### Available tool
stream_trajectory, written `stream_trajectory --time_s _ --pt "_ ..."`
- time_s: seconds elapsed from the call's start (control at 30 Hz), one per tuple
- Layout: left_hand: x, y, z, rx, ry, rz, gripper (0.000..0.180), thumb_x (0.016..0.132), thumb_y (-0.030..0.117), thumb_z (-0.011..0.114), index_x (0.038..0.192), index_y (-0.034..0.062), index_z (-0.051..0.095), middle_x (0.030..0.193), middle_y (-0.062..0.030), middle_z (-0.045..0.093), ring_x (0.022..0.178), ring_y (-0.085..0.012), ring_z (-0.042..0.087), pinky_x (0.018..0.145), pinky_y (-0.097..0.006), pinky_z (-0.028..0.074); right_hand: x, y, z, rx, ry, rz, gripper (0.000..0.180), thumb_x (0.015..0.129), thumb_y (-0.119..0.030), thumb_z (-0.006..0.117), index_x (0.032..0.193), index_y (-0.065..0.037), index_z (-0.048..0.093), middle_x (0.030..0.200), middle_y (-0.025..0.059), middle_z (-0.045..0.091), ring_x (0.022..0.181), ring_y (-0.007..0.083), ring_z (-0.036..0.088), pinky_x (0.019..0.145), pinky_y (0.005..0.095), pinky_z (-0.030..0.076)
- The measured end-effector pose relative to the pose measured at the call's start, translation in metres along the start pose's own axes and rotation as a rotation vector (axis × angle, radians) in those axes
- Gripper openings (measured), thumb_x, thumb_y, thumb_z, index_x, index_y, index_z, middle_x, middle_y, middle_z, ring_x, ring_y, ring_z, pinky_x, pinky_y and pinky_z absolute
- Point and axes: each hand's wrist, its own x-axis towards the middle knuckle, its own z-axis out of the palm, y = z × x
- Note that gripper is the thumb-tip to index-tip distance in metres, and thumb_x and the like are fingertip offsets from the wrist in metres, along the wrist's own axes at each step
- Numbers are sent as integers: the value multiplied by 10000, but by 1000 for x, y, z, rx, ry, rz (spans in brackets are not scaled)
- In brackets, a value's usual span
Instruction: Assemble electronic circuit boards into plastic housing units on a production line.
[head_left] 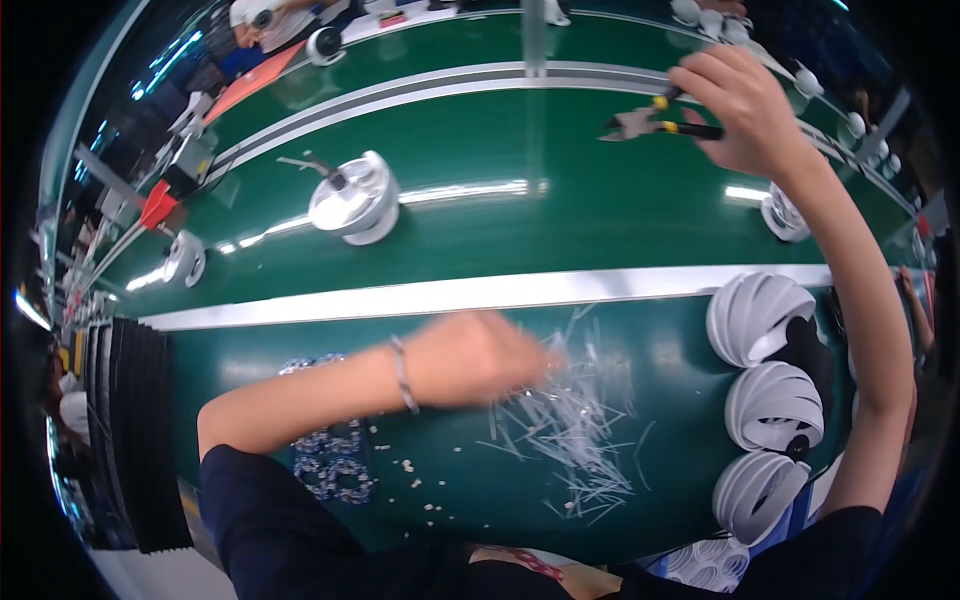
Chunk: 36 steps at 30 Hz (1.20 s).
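Observation:
High at the far right, my right hand point(738, 108) is closed round a pair of side-cutting pliers point(635, 124) with black and yellow handles. Their jaws point left over the green belt. My left hand point(470, 358) is smeared by motion above the near bench, so its fingers cannot be made out. Just right of it lies a loose pile of thin, clear-white plastic strips point(585, 445). Blue circuit boards point(335, 475) sit partly hidden beneath my left forearm, with small pale bits scattered beside them.
A white round housing point(355, 205) with a dark part and wires on top stands on the green belt point(480, 150). White slatted round housings point(765, 405) line the right side. Black stacked trays point(145, 435) stand at left. Another person point(275, 20) is across the line.

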Motion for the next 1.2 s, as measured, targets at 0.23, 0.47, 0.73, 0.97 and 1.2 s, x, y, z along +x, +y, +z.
stream_trajectory --time_s 0.23,0.47,0.73,0.97,1.2 --pt "-133 -126 -130 616 410 -623 162 727 -13 619 882 30 641 849 -126 650 769 -310 620 694 -361 499 167 -61 96 149 -78 -28 446 546 -110 746 956 -41 583 890 79 561 883 251 542 781 361 447" --pt "-155 -172 -99 319 250 -642 210 735 72 660 944 71 668 969 -96 629 932 -281 584 813 -368 481 246 -92 167 55 -267 -225 404 544 -107 734 920 -55 597 860 46 540 873 207 525 795 314 441" --pt "-131 -195 -96 352 294 -597 71 717 128 649 751 89 697 814 -79 642 775 -274 622 690 -364 513 259 -100 196 178 -356 -375 410 520 -96 738 905 -60 602 846 50 556 861 219 527 800 328 444" --pt "-121 -211 -87 119 487 -668 93 738 105 619 780 52 683 777 -135 654 728 -308 628 676 -373 506 245 -100 207 275 -387 -391 403 504 -94 755 873 -61 597 852 62 563 886 236 535 804 351 452" --pt "-99 -211 -79 149 448 -656 99 750 105 609 794 46 674 766 -148 653 725 -316 627 675 -382 502 230 -98 210 264 -468 -400 322 519 -136 752 795 -59 605 788 71 575 833 258 570 747 371 470"
